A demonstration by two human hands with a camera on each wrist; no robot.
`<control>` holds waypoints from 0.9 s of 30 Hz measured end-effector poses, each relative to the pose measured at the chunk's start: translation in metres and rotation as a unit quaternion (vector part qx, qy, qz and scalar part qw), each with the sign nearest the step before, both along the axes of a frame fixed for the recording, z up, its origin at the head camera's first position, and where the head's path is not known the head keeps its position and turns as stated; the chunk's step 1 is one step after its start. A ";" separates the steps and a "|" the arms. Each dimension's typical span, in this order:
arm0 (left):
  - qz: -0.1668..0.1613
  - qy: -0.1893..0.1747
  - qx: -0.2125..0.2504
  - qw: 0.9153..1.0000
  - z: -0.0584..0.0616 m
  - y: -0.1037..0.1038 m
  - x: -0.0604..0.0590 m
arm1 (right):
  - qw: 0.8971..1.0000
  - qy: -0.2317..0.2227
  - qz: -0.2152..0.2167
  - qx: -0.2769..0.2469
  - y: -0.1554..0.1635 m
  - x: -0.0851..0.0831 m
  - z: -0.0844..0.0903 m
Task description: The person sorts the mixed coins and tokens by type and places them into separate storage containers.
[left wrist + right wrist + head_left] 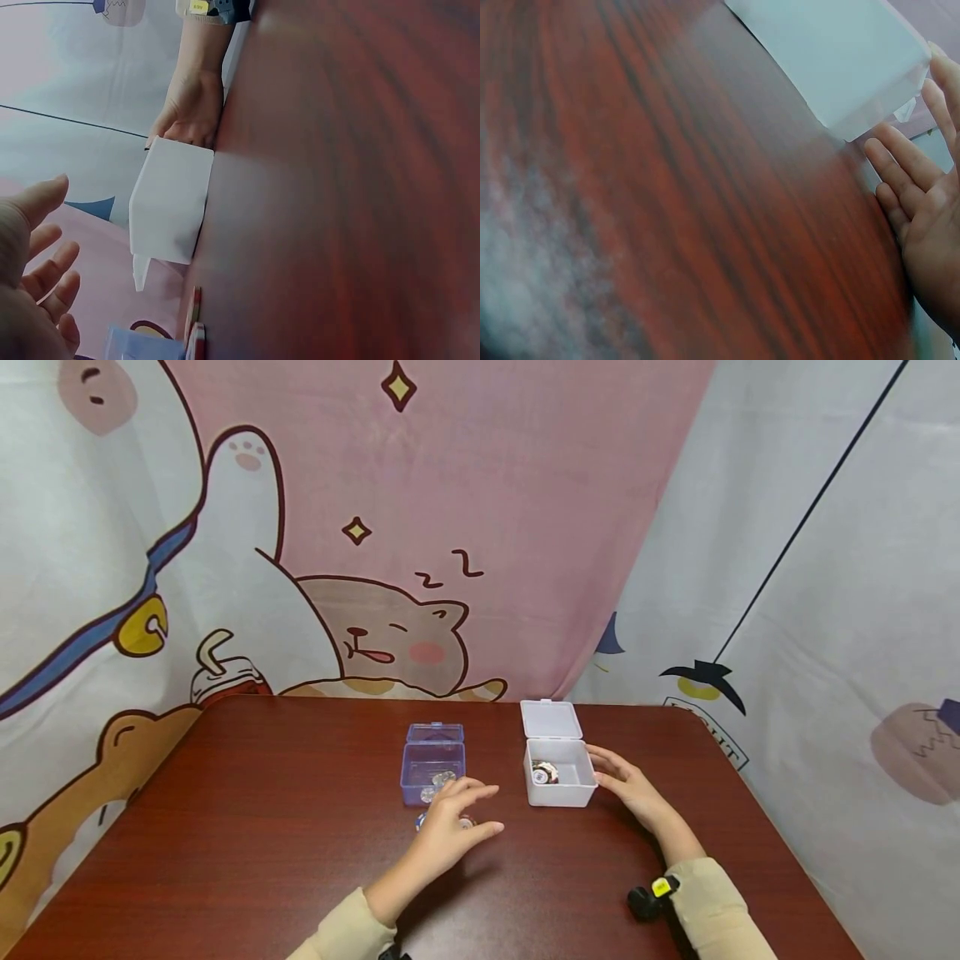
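Observation:
A white lidded box (558,795) stands on the table with its lid raised; round patterned chips (543,772) lie in its left part. My right hand (630,787) rests its fingers against the box's right side, fingers fairly straight, as the right wrist view also shows at the white box (847,60). To the left, my left hand (448,827) hovers with thumb and fingers spread and nothing between them. Behind it is a translucent blue box (412,768), lid up, holding several clear discs (442,779). Patterned chips (421,820) lie on the table, partly hidden by the left hand.
The dark red-brown table (262,827) reaches back to a patterned cloth (525,527) hanging behind it. The two boxes stand side by side near the back with a gap between them. A black wrist device (647,903) sits at the right sleeve.

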State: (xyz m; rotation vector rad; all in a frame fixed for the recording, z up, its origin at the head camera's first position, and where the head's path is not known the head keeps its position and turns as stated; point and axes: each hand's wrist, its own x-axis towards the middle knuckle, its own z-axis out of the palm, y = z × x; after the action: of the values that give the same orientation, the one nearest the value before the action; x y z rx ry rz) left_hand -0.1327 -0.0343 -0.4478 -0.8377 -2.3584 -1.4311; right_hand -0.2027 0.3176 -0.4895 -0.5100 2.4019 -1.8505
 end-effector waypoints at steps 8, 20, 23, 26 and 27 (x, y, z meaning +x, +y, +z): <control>-0.001 0.009 -0.036 0.999 -0.007 -0.022 0.008 | 1.000 -0.002 0.000 0.005 0.000 0.000 0.000; -0.008 -0.002 -0.091 0.996 -0.027 -0.054 0.011 | 1.000 0.000 0.004 0.001 0.000 0.000 -0.001; -0.014 -0.001 -0.102 0.995 -0.031 -0.061 0.012 | 1.000 -0.003 0.000 0.006 0.001 -0.001 -0.002; -0.018 0.009 -0.111 0.994 -0.034 -0.066 0.013 | 1.000 -0.004 -0.001 0.008 0.002 0.000 -0.002; -0.018 0.013 -0.115 0.993 -0.035 -0.067 0.013 | 1.000 -0.004 -0.001 0.008 0.002 0.000 -0.002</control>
State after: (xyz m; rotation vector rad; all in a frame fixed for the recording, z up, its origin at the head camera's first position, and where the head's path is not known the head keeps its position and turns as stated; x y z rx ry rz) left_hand -0.1198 -0.1016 -0.4829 -0.9543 -2.5333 -1.1680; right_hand -0.2030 0.3196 -0.4914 -0.4971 2.4107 -1.8287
